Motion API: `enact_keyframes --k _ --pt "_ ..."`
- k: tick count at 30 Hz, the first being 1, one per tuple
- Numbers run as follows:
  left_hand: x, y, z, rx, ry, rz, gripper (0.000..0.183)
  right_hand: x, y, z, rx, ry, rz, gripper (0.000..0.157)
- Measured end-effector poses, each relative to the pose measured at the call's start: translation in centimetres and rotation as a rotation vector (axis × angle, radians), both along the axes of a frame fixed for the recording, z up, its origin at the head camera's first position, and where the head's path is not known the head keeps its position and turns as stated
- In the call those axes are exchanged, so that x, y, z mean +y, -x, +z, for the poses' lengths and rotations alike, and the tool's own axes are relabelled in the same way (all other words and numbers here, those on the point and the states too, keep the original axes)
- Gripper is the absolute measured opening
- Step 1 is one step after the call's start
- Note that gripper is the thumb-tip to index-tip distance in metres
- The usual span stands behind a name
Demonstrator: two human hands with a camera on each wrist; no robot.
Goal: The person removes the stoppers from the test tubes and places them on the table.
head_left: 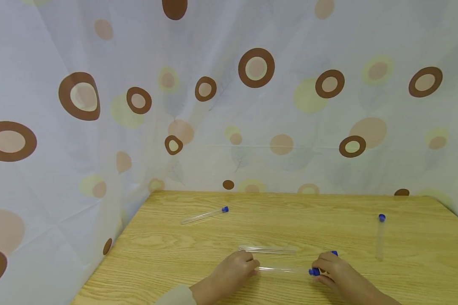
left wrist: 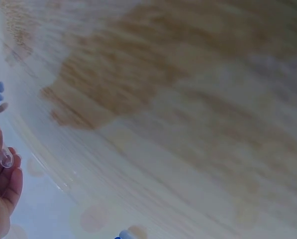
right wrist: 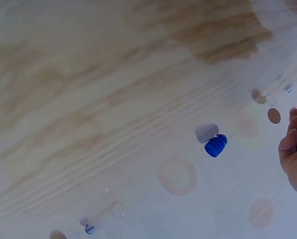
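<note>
My left hand (head_left: 234,271) grips one end of a clear test tube (head_left: 278,269), which lies sideways in front of me. An end of that tube (left wrist: 6,157) shows between the fingers in the left wrist view. My right hand (head_left: 337,273) pinches a blue cap (head_left: 314,271), its narrower plug facing the tube's other end and close to it. Just behind the tube lies a second clear tube (head_left: 267,250) without a cap at its visible end. A loose blue cap (head_left: 334,253) shows just past the right knuckles, and in the right wrist view this cap (right wrist: 216,145) rests on the tabletop.
A blue-capped tube (head_left: 202,216) lies slanted at the back left of the wooden table (head_left: 290,212). Another blue-capped tube (head_left: 380,241) lies at the right, cap end away from me. A patterned curtain (head_left: 221,114) hangs behind and at the sides.
</note>
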State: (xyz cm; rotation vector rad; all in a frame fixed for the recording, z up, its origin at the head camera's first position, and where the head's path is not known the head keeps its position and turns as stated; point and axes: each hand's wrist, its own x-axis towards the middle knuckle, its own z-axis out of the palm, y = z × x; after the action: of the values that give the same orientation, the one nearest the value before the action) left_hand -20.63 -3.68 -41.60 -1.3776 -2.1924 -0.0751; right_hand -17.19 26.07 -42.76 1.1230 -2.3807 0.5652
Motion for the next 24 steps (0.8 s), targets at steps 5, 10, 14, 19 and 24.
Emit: enact_keyframes --k 5,10,14,19,24 --pt "0.0 0.05 0.03 0.005 -0.002 0.005 0.012 0.15 -0.08 -0.07 -0.001 0.005 -0.011 0.016" --pt "-0.08 0.08 0.05 0.009 -0.01 -0.002 0.012 0.29 -0.3 0.05 -0.038 -0.003 -0.034 0.017" --pt "-0.23 0.17 -0.12 0.017 -0.02 -0.004 0.01 0.43 -0.41 0.11 -0.027 -0.005 -0.047 0.019" --pt "-0.5 0.31 -0.38 0.01 -0.016 0.01 0.01 0.65 -0.41 0.11 0.004 -0.001 -0.052 0.018" --pt "-0.84 0.25 -0.22 -0.027 -0.009 0.01 0.009 0.87 -0.39 0.08 0.027 0.002 -0.049 0.018"
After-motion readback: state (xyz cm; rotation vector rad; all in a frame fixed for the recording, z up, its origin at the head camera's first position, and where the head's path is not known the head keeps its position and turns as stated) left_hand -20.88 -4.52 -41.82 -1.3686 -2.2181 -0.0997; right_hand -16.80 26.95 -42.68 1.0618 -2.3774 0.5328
